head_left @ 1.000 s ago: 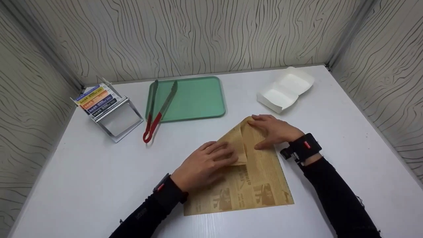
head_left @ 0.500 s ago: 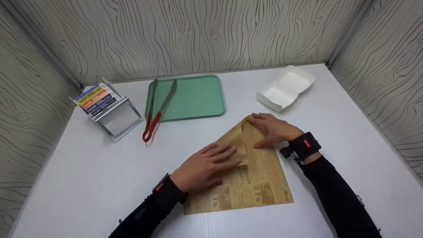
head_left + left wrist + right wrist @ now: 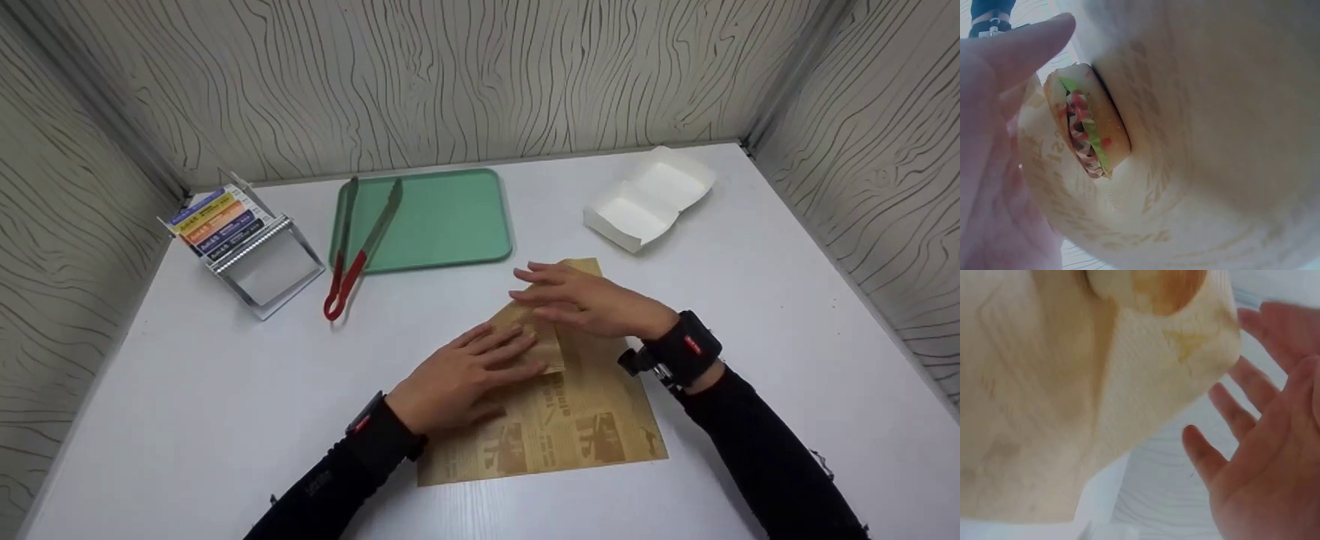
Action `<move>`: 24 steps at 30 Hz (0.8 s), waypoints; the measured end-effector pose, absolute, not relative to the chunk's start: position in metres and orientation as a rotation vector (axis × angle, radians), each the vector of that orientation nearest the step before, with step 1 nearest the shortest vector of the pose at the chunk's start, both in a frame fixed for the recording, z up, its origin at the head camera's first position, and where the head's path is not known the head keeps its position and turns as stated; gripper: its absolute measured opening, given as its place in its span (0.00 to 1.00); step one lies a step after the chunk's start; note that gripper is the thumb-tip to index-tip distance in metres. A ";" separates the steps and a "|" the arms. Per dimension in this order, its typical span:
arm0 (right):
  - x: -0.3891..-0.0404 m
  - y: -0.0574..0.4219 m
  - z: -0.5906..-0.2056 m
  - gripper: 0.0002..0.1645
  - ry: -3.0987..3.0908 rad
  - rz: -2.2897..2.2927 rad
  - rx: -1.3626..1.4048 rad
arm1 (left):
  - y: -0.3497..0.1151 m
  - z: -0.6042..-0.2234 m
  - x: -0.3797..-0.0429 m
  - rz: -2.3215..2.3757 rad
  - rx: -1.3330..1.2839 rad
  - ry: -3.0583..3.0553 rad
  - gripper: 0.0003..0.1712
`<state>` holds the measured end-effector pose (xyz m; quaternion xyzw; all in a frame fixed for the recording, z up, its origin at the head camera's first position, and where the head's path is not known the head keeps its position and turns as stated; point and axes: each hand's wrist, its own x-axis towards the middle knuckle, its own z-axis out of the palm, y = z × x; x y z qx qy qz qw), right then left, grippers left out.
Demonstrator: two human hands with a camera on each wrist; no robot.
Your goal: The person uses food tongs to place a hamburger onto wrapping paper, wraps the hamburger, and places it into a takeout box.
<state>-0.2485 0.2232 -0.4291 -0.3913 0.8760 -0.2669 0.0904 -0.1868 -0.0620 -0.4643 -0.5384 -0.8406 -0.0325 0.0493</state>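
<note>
Brown newsprint wrapping paper point(image 3: 555, 435) lies in front of me, with its left corner folded inward. My left hand point(image 3: 465, 375) rests on the folded flap, fingers fairly straight. Inside the paper, in the left wrist view, sits a filled bun point(image 3: 1095, 121) with lettuce and red sauce. The bun's rounded end point(image 3: 1162, 287) shows at the top of the right wrist view; from the head it is hidden by paper and hands. Over the far part of the paper is my right hand point(image 3: 589, 304), fingers extended and spread, holding nothing.
Metal tongs point(image 3: 352, 270) with red handles lie across a green tray point(image 3: 457, 221) at the back. To the left stands a metal rack point(image 3: 262, 262) with several coloured label strips. An opened white takeaway box point(image 3: 649, 199) sits at the back right.
My right hand has let go of the paper's far corner and moved left over the fold. That corner now lies spread out. My left hand has settled a little flatter on the flap.
</note>
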 end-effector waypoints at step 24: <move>-0.251 0.228 -0.440 0.55 2.538 -0.764 -0.908 | -0.066 -0.465 -0.188 -0.164 -1.712 -2.548 0.41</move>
